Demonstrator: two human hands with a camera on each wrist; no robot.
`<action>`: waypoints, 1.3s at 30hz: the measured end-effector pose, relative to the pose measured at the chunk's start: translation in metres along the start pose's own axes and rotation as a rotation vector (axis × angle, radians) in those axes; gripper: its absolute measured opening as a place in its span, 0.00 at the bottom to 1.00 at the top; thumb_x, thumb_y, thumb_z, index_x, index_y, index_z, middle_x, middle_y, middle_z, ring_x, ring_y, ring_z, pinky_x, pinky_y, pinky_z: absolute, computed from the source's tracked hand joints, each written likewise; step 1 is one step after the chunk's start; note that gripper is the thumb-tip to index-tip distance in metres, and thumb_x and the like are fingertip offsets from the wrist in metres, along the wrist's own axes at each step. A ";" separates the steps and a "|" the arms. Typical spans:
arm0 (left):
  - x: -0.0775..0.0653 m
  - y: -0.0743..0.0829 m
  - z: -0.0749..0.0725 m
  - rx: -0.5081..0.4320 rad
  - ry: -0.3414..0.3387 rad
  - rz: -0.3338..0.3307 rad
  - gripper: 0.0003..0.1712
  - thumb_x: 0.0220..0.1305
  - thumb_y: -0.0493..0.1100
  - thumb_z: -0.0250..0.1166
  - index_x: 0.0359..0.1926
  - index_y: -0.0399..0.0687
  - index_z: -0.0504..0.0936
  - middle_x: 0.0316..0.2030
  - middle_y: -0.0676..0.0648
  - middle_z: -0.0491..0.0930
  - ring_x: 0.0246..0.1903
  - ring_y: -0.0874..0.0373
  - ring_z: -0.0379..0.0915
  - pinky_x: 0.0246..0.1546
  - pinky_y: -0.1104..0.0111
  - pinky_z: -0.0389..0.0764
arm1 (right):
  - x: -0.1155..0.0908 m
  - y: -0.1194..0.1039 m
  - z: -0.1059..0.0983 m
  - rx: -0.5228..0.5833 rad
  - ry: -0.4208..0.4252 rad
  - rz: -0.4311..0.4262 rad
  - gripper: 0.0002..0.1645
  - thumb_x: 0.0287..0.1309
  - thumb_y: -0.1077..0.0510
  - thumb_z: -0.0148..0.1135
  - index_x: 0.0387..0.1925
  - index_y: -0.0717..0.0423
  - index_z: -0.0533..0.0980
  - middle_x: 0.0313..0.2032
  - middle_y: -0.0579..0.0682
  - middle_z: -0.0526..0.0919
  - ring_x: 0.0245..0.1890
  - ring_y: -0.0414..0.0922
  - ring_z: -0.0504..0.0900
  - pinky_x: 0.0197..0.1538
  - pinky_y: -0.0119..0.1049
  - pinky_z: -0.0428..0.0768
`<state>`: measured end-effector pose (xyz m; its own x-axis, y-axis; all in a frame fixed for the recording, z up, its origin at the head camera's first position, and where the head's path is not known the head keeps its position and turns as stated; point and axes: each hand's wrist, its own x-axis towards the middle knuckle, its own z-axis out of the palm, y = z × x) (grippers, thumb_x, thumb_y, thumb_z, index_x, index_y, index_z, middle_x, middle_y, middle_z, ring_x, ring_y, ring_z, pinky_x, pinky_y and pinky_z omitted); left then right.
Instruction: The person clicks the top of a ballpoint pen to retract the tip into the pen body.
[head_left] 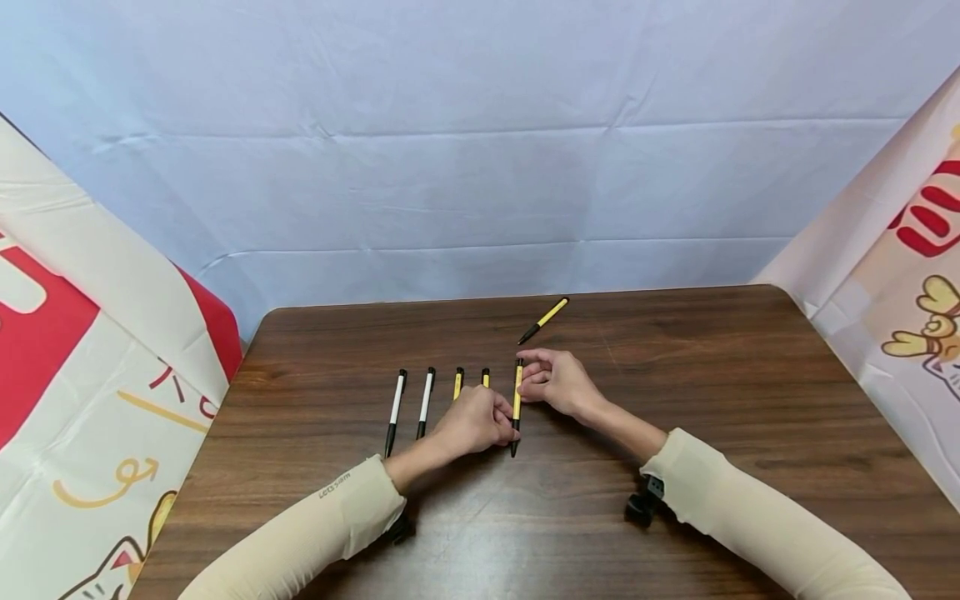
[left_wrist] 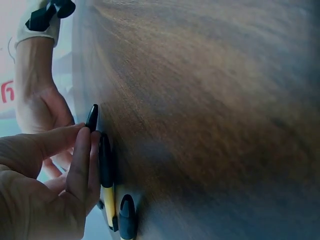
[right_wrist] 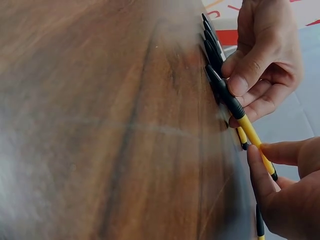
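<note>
A yellow pen (head_left: 517,392) with a black grip lies between my two hands, its tip pointing toward me. My left hand (head_left: 474,419) pinches the black grip near the tip, thumb on one side and fingers on the other. The yellow barrel near the other end is pinched by my right hand (head_left: 562,383), as the right wrist view shows on the pen (right_wrist: 254,136). Left of it, two more yellow pens (head_left: 458,382) are partly hidden behind my left hand. Farther left lie two white pens (head_left: 396,408), roughly parallel to them.
Beyond my right hand another yellow pen (head_left: 553,312) lies slantwise near the far edge of the brown wooden table (head_left: 675,350). A pale cloth (head_left: 480,192) hangs behind the table, and printed cloths (head_left: 922,317) flank it on both sides.
</note>
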<state>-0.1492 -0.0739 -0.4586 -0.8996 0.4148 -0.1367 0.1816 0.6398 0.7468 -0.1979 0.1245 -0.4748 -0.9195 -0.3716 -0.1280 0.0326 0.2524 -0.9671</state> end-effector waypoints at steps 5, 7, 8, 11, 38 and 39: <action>-0.002 0.000 0.001 0.066 0.027 0.035 0.08 0.55 0.35 0.81 0.32 0.40 0.89 0.22 0.53 0.88 0.22 0.72 0.78 0.27 0.77 0.79 | -0.001 -0.001 0.001 -0.077 0.024 -0.010 0.35 0.60 0.74 0.72 0.68 0.71 0.73 0.47 0.63 0.87 0.42 0.48 0.90 0.43 0.33 0.89; -0.003 0.000 0.001 0.083 0.033 0.044 0.08 0.55 0.36 0.82 0.33 0.40 0.89 0.22 0.53 0.88 0.22 0.72 0.78 0.29 0.77 0.80 | 0.000 0.000 0.002 -0.135 0.042 -0.021 0.33 0.60 0.72 0.74 0.67 0.69 0.75 0.45 0.60 0.88 0.42 0.47 0.90 0.43 0.31 0.88; -0.003 0.000 0.001 0.090 0.035 0.049 0.09 0.55 0.36 0.82 0.33 0.40 0.89 0.22 0.53 0.88 0.22 0.72 0.78 0.29 0.77 0.81 | 0.000 0.000 0.002 -0.167 0.051 -0.027 0.33 0.60 0.70 0.75 0.66 0.68 0.76 0.45 0.59 0.89 0.42 0.47 0.90 0.43 0.31 0.87; -0.003 0.001 0.002 0.109 0.038 0.044 0.10 0.54 0.38 0.83 0.34 0.41 0.89 0.23 0.54 0.88 0.23 0.73 0.79 0.31 0.77 0.82 | 0.000 0.001 0.003 -0.254 0.072 -0.042 0.31 0.60 0.68 0.76 0.64 0.66 0.79 0.43 0.55 0.90 0.41 0.45 0.90 0.44 0.31 0.86; -0.003 0.001 -0.002 0.134 0.075 0.069 0.13 0.57 0.40 0.82 0.41 0.38 0.91 0.26 0.54 0.89 0.27 0.69 0.84 0.35 0.74 0.84 | -0.004 0.003 0.003 -0.401 0.108 -0.124 0.23 0.57 0.66 0.78 0.55 0.64 0.84 0.40 0.52 0.91 0.37 0.42 0.91 0.44 0.36 0.88; -0.003 0.001 -0.003 0.143 0.088 0.078 0.13 0.58 0.40 0.81 0.41 0.39 0.91 0.26 0.54 0.89 0.26 0.69 0.83 0.35 0.73 0.84 | -0.004 0.004 0.002 -0.403 0.113 -0.128 0.23 0.56 0.65 0.78 0.55 0.64 0.85 0.40 0.52 0.91 0.37 0.42 0.91 0.45 0.37 0.88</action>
<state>-0.1478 -0.0763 -0.4551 -0.9108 0.4124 -0.0195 0.3012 0.6959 0.6520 -0.1932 0.1255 -0.4780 -0.9439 -0.3284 0.0338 -0.2193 0.5475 -0.8075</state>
